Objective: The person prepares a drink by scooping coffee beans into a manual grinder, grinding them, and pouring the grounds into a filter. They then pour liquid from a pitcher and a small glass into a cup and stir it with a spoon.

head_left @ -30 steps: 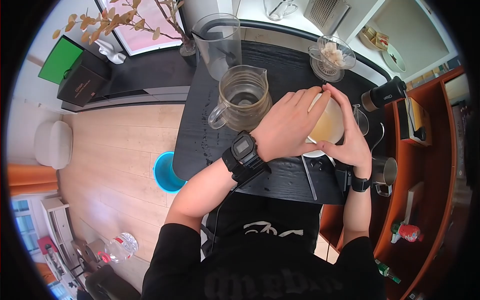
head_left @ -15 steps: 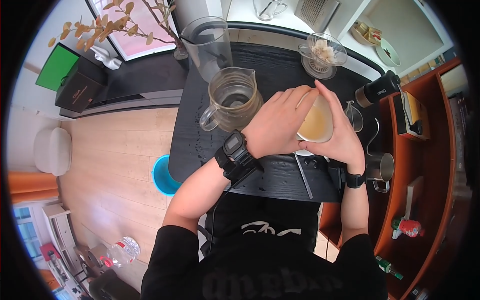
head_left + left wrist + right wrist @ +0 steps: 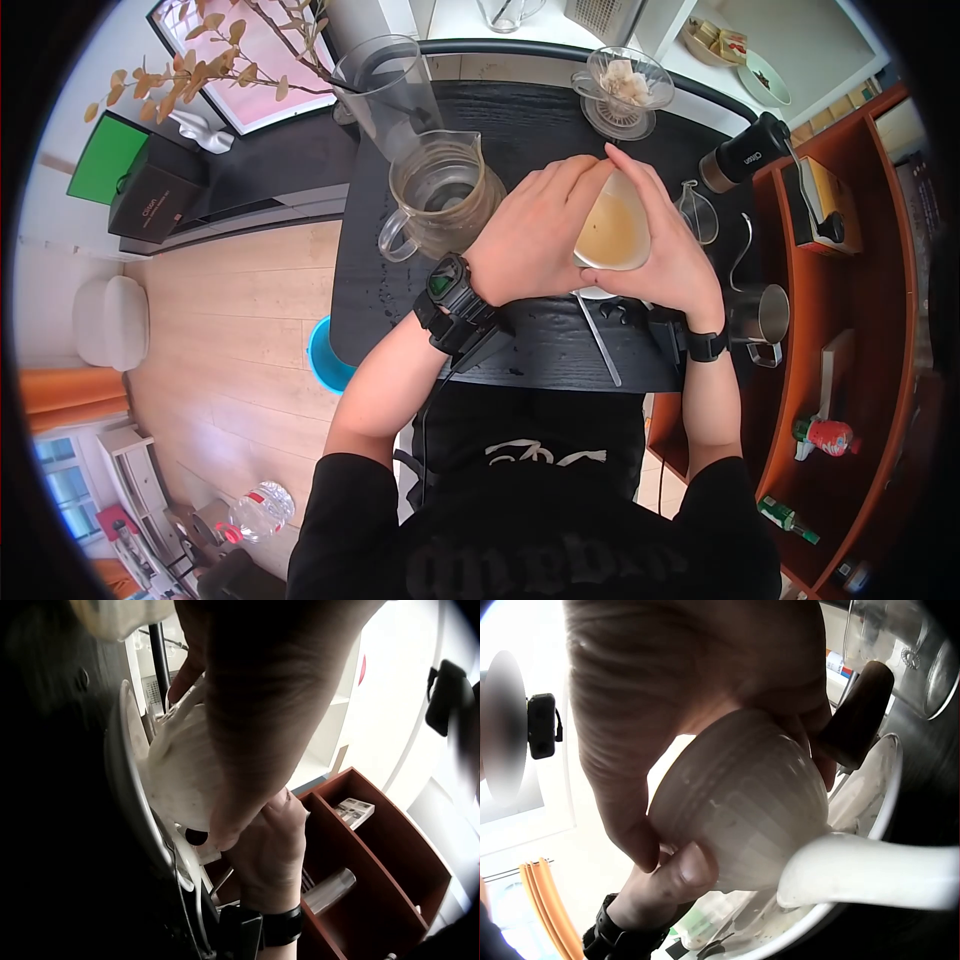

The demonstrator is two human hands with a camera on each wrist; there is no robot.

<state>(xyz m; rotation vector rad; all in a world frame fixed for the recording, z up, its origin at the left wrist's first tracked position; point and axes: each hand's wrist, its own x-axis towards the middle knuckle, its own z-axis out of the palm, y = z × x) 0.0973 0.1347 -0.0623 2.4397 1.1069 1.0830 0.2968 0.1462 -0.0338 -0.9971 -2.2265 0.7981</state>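
Both hands hold a white ribbed cup (image 3: 613, 238) of pale tan liquid near the front of the black table. The left hand (image 3: 535, 237) curves round its left side, the right hand (image 3: 665, 248) round its right, and the thumbs come together at the near rim. In the right wrist view the fluted cup (image 3: 746, 806) tilts close over a white dish (image 3: 891, 780). A smooth white handle (image 3: 877, 874) reaches in from the right there. A metal utensil (image 3: 598, 340) lies near the cup, pointing toward the person.
A glass jug (image 3: 402, 238) stands left of the hands, before a tall glass vessel (image 3: 385, 95). Behind the hands is a glass dripper (image 3: 620, 118) with crumpled white pieces. A hand grinder (image 3: 740, 155), small glass pitcher (image 3: 698, 215) and metal kettle (image 3: 765, 315) are to the right.
The head view has shifted, so the table things appear further left. Both hands keep hold of the cup, and a little more of its liquid shows between them.
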